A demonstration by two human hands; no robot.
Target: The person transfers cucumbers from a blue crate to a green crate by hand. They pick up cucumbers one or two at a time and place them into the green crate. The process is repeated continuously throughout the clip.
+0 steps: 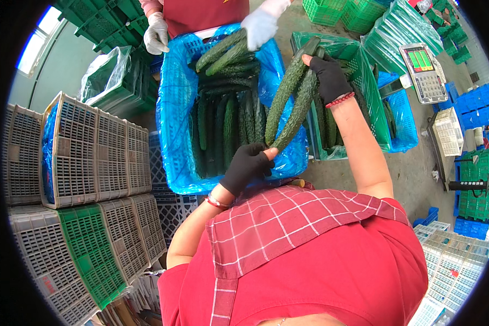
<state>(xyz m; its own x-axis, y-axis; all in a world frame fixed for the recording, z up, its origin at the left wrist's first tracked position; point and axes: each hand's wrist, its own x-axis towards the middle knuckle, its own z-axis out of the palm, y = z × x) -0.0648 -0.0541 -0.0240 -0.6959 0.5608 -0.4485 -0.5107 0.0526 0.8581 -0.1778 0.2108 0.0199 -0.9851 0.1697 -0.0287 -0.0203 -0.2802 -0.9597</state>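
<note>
Two long cucumbers [296,100] slant between my hands over the right side of a crate lined with blue plastic film [165,134]. My right hand [330,77], in a black fingerless glove, grips their upper ends. At their lower ends is my left hand [250,167], gloved the same way, with its thumb and fingers closed on the tips. Inside the lined crate, several cucumbers [230,126] lie lengthwise in rows, and others lie crosswise towards the far end. To the right, a green crate with clear film [373,110] also holds cucumbers.
Opposite me, a person in white gloves [261,28] holds cucumbers over the crate's far end. Stacked grey crates [93,155] rise on the left. A digital scale display [424,73] stands at right, beyond a small blue-lined crate [405,122]. Green crates [106,20] are piled at the far left.
</note>
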